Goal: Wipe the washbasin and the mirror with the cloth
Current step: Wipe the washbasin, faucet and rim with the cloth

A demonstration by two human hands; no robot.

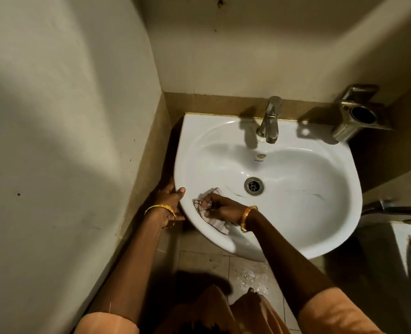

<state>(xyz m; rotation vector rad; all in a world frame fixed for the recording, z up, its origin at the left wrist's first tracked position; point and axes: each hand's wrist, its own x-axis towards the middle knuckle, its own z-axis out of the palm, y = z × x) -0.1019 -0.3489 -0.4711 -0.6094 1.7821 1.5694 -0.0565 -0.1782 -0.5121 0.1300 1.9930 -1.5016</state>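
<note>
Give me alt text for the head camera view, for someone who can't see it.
A person's right hand presses a cloth against the inside of a white washbasin, near its drain, while the left hand grips the basin's left rim. A metal tap stands at the back.

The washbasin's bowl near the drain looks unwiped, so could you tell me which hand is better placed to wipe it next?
The right hand: it already presses the cloth inside the washbasin, close to the drain. The left hand grips the rim, holding no cloth.
</note>
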